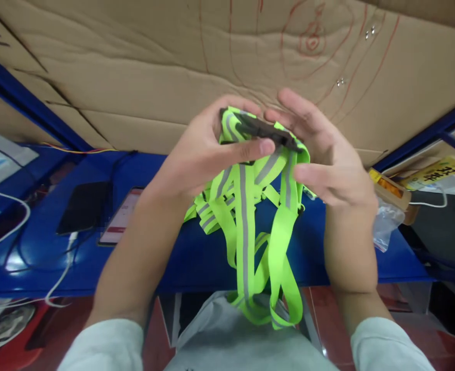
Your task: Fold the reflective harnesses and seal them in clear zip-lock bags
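Observation:
Neon yellow-green straps with grey reflective stripes [245, 221] hang in loops in front of me, down past the blue table's front edge to my lap. My left hand [212, 149] grips the bundled top, its thumb across a black buckle or band [266, 131]. On the other side, my right hand [323, 149] is held with fingers apart and curved around the bundle's right end, thumb close to the strap; whether it touches is hard to tell. More of the green straps lie on the table behind.
A black phone [84, 206] with a white cable and a second phone with a lit screen [122, 219] lie at the left. At the right are a small cardboard box [391, 190] and a clear plastic bag [385, 224]. A cardboard wall [134, 67] stands behind the blue table [196, 265].

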`<state>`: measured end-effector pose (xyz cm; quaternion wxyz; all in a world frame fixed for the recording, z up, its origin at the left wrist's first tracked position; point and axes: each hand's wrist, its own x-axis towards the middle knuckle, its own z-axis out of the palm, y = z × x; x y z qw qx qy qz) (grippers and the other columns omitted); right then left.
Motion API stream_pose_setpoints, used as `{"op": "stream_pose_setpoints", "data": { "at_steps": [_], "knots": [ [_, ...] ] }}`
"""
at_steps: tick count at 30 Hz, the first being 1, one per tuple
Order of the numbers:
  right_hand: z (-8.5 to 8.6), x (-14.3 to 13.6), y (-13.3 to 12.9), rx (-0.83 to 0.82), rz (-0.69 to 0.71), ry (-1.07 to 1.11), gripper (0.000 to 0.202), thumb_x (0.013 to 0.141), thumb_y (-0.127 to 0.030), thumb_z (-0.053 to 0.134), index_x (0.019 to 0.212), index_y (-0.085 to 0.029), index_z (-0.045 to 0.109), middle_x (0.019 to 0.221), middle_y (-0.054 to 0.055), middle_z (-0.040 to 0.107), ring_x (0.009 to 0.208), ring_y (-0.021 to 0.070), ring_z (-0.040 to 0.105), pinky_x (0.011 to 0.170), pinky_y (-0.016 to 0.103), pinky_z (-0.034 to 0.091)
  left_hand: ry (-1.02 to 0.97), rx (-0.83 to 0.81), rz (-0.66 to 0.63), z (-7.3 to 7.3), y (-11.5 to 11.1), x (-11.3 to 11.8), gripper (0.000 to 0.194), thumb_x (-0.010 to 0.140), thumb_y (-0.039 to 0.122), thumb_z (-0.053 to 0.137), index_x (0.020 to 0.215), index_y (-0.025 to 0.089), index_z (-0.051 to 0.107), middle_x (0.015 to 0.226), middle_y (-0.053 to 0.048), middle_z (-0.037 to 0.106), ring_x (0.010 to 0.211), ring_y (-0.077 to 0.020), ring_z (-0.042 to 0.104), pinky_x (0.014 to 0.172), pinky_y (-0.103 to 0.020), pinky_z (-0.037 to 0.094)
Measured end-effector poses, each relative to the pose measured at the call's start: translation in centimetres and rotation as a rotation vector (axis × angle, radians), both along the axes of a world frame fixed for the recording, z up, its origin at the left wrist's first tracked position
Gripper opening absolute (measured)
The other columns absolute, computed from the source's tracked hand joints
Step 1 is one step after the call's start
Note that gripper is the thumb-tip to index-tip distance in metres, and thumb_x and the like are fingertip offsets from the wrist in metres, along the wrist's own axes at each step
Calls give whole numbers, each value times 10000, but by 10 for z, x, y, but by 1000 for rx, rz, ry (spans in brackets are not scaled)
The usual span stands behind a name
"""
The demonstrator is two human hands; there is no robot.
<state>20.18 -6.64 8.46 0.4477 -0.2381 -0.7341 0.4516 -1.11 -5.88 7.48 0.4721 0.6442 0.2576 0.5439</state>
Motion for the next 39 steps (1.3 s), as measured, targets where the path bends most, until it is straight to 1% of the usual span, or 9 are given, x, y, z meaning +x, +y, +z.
{"op": "stream_pose_setpoints", "data": {
  "at_steps": [2, 6, 9, 12, 19, 23, 29, 34, 39],
  "knots": [
    [-3, -3, 2, -135, 116, 108, 849, 657, -403, 926, 1413, -346, 547, 1513, -9, 605, 1434, 253, 568, 1157, 452, 550, -146, -16, 51, 3, -4, 7, 523, 708, 425, 946, 1099, 234, 656, 983, 17, 747, 876, -187, 761, 769, -285, 616],
    [-21, -11, 11, -340, 105, 167, 571, 717, -458, 894, 1212, -290, 663, 1262, -7, 745, 1254, 244, 696, 1038, 436, 624, -290, -120, 56, 1, -8, 9, 513, 775, 260, 892, 1219, 224, 637, 865, 50, 721, 721, -107, 698, 692, -224, 582],
    [-26, -15, 20, -425, 80, 220, 402, 778, -506, 831, 1055, -244, 703, 1084, 20, 783, 1100, 262, 754, 914, 428, 664, -219, -182, -3, -1, -4, 2, 652, 768, 191, 862, 1360, 235, 594, 950, 22, 761, 837, -174, 756, 738, -283, 606],
    [-26, -17, 25, -394, -57, 292, 377, 780, -344, 830, 1123, -253, 703, 1060, -9, 785, 967, 215, 772, 885, 382, 655, -134, -239, -68, -6, 5, -8, 819, 714, 114, 872, 1449, 228, 528, 1063, -29, 793, 945, -248, 789, 722, -321, 627],
    [-35, -21, 31, -305, -295, 389, 372, 816, -373, 830, 1159, -310, 702, 1026, -59, 765, 871, 132, 694, 809, 258, 580, -47, -270, -244, -24, 24, -12, 243, 898, 372, 805, 1032, 171, 782, 971, -33, 793, 813, -144, 761, 754, -249, 613],
    [-36, -17, 39, -378, -227, 378, 464, 765, -424, 832, 1176, -292, 663, 966, -54, 751, 850, 146, 698, 784, 282, 581, -135, -371, -231, -32, 26, 0, 296, 929, 445, 765, 1040, 172, 772, 979, -50, 801, 811, -151, 763, 740, -244, 608],
    [-34, -12, 44, -376, -101, 152, 450, 942, -641, 510, 1116, -259, 674, 1047, 56, 774, 1090, 253, 726, 875, 432, 627, -213, -351, -59, -31, 25, 10, 348, 971, 499, 695, 1112, 182, 718, 1056, -77, 798, 869, -173, 768, 767, -269, 613],
    [-41, -13, 48, -415, 32, 56, 470, 881, -665, 642, 1085, -244, 683, 911, 46, 750, 1024, 257, 741, 846, 414, 644, -146, -321, -34, -31, 26, 8, 441, 955, 581, 686, 1146, 183, 679, 1131, -106, 784, 1018, -242, 776, 872, -344, 629],
    [-44, -13, 48, -446, 115, 66, 451, 867, -638, 705, 1080, -241, 686, 916, 41, 745, 1022, 246, 740, 862, 407, 649, -208, -356, -43, -29, 25, 10, 408, 959, 575, 680, 1042, 175, 694, 949, -57, 767, 824, -181, 761, 755, -286, 621]
  ]
}}
